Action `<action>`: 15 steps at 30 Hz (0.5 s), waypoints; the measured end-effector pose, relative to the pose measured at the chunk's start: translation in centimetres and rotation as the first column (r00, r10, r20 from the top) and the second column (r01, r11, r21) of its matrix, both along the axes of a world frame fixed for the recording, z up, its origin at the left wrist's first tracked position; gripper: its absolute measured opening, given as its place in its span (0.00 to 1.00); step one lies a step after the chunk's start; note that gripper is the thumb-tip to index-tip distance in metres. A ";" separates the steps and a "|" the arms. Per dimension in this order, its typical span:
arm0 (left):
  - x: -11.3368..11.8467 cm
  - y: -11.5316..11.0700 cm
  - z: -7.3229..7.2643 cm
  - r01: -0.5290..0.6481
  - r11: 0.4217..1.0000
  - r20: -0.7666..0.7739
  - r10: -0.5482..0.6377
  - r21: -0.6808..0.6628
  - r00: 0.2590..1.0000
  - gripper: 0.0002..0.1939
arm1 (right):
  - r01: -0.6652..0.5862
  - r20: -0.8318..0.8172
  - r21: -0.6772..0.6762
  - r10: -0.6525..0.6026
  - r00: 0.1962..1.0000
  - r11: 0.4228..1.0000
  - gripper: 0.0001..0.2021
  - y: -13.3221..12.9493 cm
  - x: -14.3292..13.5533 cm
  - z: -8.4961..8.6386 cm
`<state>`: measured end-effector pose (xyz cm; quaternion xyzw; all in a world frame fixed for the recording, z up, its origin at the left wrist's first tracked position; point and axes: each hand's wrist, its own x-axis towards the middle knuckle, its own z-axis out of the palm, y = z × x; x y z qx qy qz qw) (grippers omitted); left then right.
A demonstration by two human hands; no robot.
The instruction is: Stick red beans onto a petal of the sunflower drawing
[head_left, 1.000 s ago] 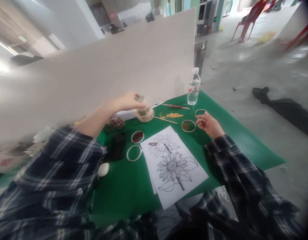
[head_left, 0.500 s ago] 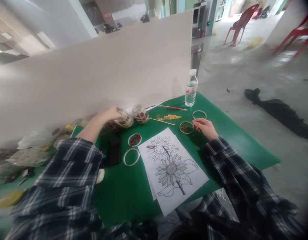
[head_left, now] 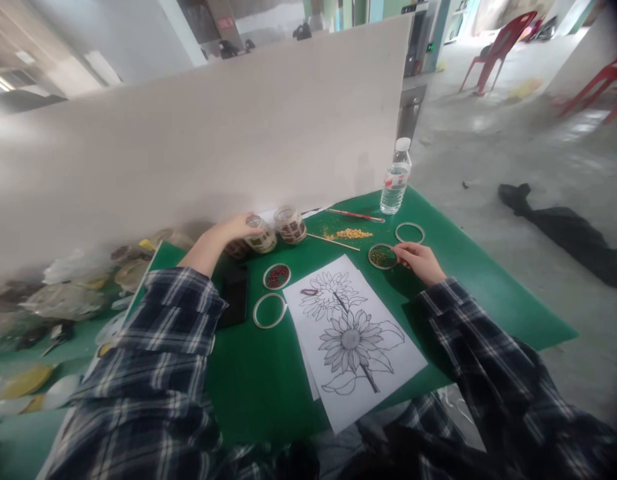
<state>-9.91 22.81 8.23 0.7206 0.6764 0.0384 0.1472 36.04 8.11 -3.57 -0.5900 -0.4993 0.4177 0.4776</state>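
Note:
My left hand (head_left: pixel 228 233) is stretched to the back of the green table (head_left: pixel 258 380) and grips a small glass jar (head_left: pixel 262 237) standing there. A second jar (head_left: pixel 291 225) stands just right of it. My right hand (head_left: pixel 418 260) rests beside a round lid of green-yellow seeds (head_left: pixel 381 256), fingertips touching its rim. Between my arms lies a white sheet with a sunflower line drawing (head_left: pixel 351 337). A lid of red beans (head_left: pixel 277 275) and an empty ring-shaped lid (head_left: pixel 269 310) sit left of the sheet.
A water bottle (head_left: pixel 395 177), a red pen (head_left: pixel 355 215), a thin stick (head_left: pixel 333 241), a pile of yellow grains (head_left: pixel 352 234) and another empty lid (head_left: pixel 409 233) lie at the back right. A black phone (head_left: pixel 233 293) lies left. A white board (head_left: pixel 213 133) walls the far edge; clutter sits far left.
My left hand has brought the raised jar down and back onto the table beside the other jar. My right hand has moved from the far empty lid to the lid of green-yellow seeds.

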 end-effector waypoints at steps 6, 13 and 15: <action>1.6 -0.7 0.0 0.000 0.999 -0.114 0.005 0.045 0.993 0.43 | -0.010 0.022 0.010 0.010 1.000 1.000 0.21 -0.2 -0.2 0.3; 11.6 -5.3 -0.8 0.251 0.915 0.094 -0.294 0.316 0.951 0.17 | -0.023 0.045 0.037 0.021 0.999 0.999 0.20 -0.2 -0.3 0.1; 15.3 -6.5 -2.5 0.348 0.905 0.129 -0.386 0.245 0.913 0.13 | -0.033 0.063 0.046 0.030 0.998 0.998 0.19 -0.2 -0.3 0.1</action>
